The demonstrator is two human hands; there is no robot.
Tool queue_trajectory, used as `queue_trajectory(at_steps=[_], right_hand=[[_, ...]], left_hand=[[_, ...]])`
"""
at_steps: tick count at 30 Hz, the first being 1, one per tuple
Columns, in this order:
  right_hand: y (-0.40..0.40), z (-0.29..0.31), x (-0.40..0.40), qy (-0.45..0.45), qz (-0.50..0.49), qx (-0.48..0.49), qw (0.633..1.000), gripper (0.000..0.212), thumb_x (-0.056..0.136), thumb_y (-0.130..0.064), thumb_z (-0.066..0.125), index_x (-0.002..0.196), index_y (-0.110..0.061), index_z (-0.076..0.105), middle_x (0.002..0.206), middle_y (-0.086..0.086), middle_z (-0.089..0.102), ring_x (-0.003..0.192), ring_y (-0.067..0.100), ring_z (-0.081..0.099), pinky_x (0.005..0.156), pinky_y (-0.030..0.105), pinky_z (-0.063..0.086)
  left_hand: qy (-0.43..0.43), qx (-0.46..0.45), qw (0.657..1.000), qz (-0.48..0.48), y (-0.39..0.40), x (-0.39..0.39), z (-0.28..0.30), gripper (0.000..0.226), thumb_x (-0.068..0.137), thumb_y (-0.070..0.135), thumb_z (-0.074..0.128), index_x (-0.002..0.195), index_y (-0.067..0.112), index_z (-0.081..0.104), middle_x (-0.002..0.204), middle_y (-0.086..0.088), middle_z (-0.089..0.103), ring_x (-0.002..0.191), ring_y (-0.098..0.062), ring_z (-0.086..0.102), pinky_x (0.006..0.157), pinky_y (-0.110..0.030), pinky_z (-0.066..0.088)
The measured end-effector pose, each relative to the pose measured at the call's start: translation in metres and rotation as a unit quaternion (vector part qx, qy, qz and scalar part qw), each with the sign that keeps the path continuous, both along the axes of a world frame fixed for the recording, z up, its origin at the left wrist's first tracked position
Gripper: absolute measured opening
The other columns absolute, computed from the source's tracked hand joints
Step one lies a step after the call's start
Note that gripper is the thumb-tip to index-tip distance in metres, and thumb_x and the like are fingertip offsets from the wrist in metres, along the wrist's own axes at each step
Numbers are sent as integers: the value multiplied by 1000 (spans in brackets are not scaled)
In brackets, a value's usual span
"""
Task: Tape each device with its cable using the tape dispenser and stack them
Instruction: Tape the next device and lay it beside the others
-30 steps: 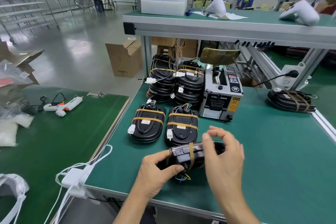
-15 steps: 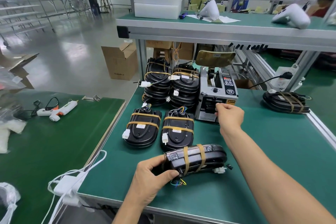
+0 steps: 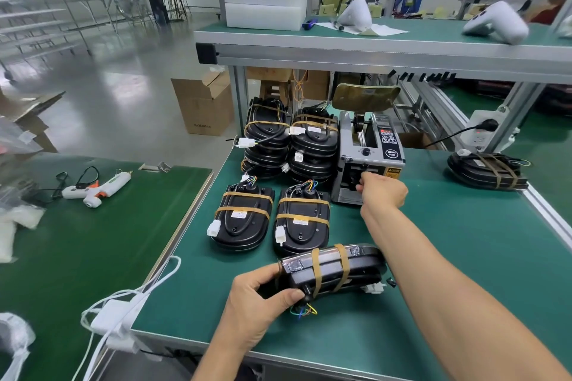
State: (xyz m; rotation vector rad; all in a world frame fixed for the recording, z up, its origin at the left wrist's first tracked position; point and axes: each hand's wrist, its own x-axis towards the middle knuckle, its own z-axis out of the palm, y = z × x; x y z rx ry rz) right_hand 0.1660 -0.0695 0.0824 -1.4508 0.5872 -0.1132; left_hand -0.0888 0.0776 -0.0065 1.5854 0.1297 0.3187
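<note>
the left hand [image 3: 257, 303] grips a twice-taped device [image 3: 332, 269] on edge on the counter [image 3: 464, 257]. the right hand [image 3: 382, 192], fingers curled at the tape dispenser [image 3: 368, 161] mouth, seems to fetch another strip; whether it pinches tape cannot be told. next likely: pull it free, wrap it on. dispenser labels unreadable.

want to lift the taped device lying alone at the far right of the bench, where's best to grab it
Take the lone device across its narrow middle, over the crossed tape bands, coming from above. It lies flat, with open bench around it; its loose wires trail right, so avoid that end.
</note>
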Motion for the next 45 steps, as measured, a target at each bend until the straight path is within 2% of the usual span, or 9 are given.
queue_trajectory(at_steps=[7,10,15,21,26,29,32,37,45], right_hand=[[0,-1,4,-1,-7,-15,1000,13,79,-10,74,68,-16,70,69,5,74,64,21,73,59,30,57],[7,-1,1,-12,30,-57,998,15,78,-13,73,64,-18,72,66,1,74,69,22,72,69,33,60],[10,0,-11,3,183,-86,979,33,78,0,67,48,-11,59,46,0,57,41,15,49,53,21,41],[-43,0,-44,-22,338,-86,937,10,87,-18,76,79,-14,75,62,-5,65,62,10,62,61,25,42],[-66,17,-84,-81,358,81,927,21,91,-17,75,72,-26,76,76,-2,67,74,10,66,75,29,45],[-70,33,-113,-110,381,114,911,8,81,-27,80,75,-27,76,86,-1,71,89,12,69,88,34,45],[-74,40,-135,-145,385,83,908,12,77,-30,87,77,-25,76,87,-1,70,91,15,62,93,30,45],[-78,28,-150,-185,309,30,932,18,88,-13,80,74,-24,79,95,-6,80,85,0,70,73,5,49],[-81,-1,-164,-139,270,-20,953,15,86,-16,80,72,-12,77,111,-13,77,106,1,70,93,27,45]], left_hand=[[-7,-17,1000,-2,-3,0,5,55,72,60,95,120,38,82,115,1,83,113,-18,78,96,-25,59],[-7,-23,1000,-2,-3,-1,6,56,71,61,95,120,38,82,115,0,83,112,-18,78,96,-26,59],[-6,-23,1000,-3,-3,-1,6,56,72,60,95,121,38,82,115,0,83,112,-18,78,96,-25,59],[-8,-25,1000,-6,-2,-1,6,57,71,60,96,121,36,82,115,-1,83,110,-18,79,93,-25,60],[-11,-24,1000,-11,-3,-1,6,54,75,56,95,122,33,82,116,-3,83,110,-17,78,93,-25,60],[-12,-13,1000,-6,-2,0,4,53,76,57,94,123,34,82,117,-1,83,113,-17,78,96,-28,60],[-13,-2,1000,-3,0,0,1,54,76,59,93,123,36,82,118,1,82,115,-19,77,100,-33,60],[-18,0,1000,-1,0,0,1,53,76,59,93,122,37,82,118,2,82,114,-16,77,100,-30,59],[-26,3,1000,0,-2,0,4,50,76,59,92,121,39,82,117,3,82,113,-12,77,96,-23,58]])
